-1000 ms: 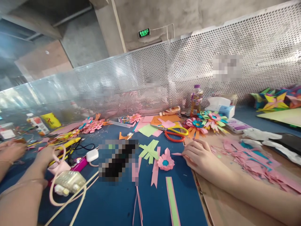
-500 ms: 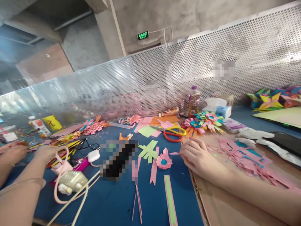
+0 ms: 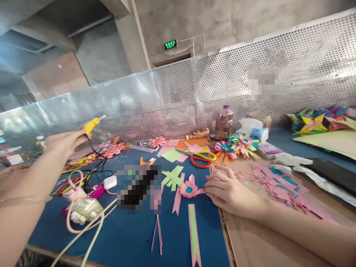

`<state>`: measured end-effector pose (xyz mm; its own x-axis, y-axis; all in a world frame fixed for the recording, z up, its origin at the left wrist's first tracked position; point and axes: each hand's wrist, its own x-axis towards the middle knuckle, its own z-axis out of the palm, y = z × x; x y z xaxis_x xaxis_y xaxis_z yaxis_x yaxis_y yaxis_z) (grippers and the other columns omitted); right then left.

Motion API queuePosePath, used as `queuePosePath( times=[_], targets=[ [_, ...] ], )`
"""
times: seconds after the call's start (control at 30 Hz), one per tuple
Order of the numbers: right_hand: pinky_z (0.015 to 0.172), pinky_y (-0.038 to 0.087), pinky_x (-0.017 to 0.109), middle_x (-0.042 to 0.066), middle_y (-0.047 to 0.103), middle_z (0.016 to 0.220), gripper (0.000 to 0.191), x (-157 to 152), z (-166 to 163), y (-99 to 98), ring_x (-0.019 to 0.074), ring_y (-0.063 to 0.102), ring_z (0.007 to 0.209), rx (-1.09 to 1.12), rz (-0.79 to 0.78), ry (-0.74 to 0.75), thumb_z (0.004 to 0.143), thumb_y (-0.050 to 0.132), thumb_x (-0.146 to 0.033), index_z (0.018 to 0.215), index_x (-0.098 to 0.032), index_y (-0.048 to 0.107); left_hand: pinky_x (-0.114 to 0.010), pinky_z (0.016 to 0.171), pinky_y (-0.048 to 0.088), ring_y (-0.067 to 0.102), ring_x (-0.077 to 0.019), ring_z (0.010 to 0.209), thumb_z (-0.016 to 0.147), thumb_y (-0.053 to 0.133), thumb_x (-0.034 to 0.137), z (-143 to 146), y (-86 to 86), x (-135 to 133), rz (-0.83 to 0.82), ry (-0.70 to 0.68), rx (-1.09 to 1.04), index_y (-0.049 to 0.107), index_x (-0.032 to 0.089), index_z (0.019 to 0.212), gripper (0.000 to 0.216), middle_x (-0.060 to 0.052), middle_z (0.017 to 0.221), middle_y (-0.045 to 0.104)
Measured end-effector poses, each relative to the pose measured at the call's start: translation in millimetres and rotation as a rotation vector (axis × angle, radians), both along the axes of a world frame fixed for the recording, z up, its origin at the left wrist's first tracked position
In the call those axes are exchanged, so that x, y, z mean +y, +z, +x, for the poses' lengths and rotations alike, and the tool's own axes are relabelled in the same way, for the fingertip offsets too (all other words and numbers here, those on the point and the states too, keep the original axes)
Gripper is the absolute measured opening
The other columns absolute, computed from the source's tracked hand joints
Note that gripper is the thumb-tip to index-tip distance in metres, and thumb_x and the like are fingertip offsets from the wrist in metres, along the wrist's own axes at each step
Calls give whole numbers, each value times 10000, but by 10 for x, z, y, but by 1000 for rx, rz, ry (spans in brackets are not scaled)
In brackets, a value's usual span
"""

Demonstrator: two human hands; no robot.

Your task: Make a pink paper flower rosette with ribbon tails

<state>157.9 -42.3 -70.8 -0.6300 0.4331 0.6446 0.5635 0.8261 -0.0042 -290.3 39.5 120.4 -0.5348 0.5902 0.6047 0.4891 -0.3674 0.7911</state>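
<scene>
My left hand (image 3: 65,142) is raised over the left side of the table, closed around a yellow glue gun (image 3: 92,125) whose pale tip points up and to the right. A black cord (image 3: 96,151) trails down from it. My right hand (image 3: 222,188) rests at the edge of a cardboard sheet (image 3: 250,241), its fingers closed on the end of a small pink paper strip (image 3: 200,191). That strip meets a pink paper flower (image 3: 189,187) with a blue centre. Left of the flower lie crossed green paper strips (image 3: 172,177).
Yellow- and red-handled scissors (image 3: 204,156) lie behind the flower. A drink bottle (image 3: 226,122), finished paper flowers (image 3: 244,142) and a tissue pack (image 3: 258,132) stand at the back. Cables and a power adapter (image 3: 86,209) occupy the left front; pink scraps (image 3: 289,189) lie right.
My left hand has come up from the cables, now with the glue gun in it. The pink strip in my right hand now meets the flower. Another person's hand at far left is out of sight.
</scene>
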Motion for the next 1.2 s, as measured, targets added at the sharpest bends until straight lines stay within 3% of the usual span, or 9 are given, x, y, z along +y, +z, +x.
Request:
queuePosePath(
  times=[0.17,0.33,0.5,0.67,0.8,0.93,1.03,1.1,1.2],
  targets=[
    [951,282,442,23,654,914,200,-44,39,61,178,540,912,52,-88,43,834,500,-251,1005,-229,601,-334,743,542,654,-152,673,674,657,56,716,37,135,68,-259,-131,605,62,725,73,-31,705,659],
    [842,386,409,58,643,917,234,-20,86,83,193,547,890,308,-227,-49,872,404,-226,998,-209,600,-295,701,538,631,-135,606,654,703,137,1648,-244,-101,63,-625,-178,646,66,770,148,-76,707,664],
    [914,401,385,72,582,1160,332,-44,-67,321,199,524,1069,721,-746,-38,877,414,-392,1130,-229,556,-267,644,515,608,-119,610,696,673,248,2321,-669,-486,-118,-809,-222,634,113,816,185,-54,709,647],
    [834,458,340,87,588,1149,400,-124,-379,636,192,568,997,1109,-1122,269,841,446,-466,1105,-193,569,-308,665,517,621,-162,666,692,665,354,2744,-1038,-805,-390,-903,-213,605,154,879,281,-64,768,647],
    [625,475,261,91,650,893,331,-185,-460,714,158,597,734,1411,-1281,256,791,536,-408,941,-121,604,-311,612,516,628,-190,690,665,668,429,2946,-1195,-934,-448,-879,-96,586,184,865,327,-61,794,646],
    [574,457,244,89,632,898,272,-238,-384,652,133,571,670,1554,-1284,127,769,564,-369,885,-126,601,-323,585,517,647,-186,668,783,512,475,2859,-1187,-855,-654,-1153,-62,570,192,927,322,-60,873,643],
    [626,469,262,68,622,856,228,-294,-331,618,126,564,658,1636,-1161,41,756,578,-346,849,-138,589,-259,457,448,625,-163,570,778,517,460,2679,-1169,-676,-851,-1235,319,595,172,800,300,-55,855,638],
    [605,463,249,37,607,729,182,-353,-323,635,125,557,635,1654,-1048,10,746,584,-326,800,-152,570,-240,491,422,593,-144,562,743,581,402,2605,-1189,-563,-766,-1162,655,619,174,762,232,-19,699,623],
    [471,408,219,-2,554,543,142,-463,-341,706,122,528,525,1588,-1048,28,743,567,-304,788,-172,542,-232,569,413,588,-155,673,641,693,278,2623,-1248,-475,-631,-1198,877,622,207,862,242,4,752,615]
  ],
)
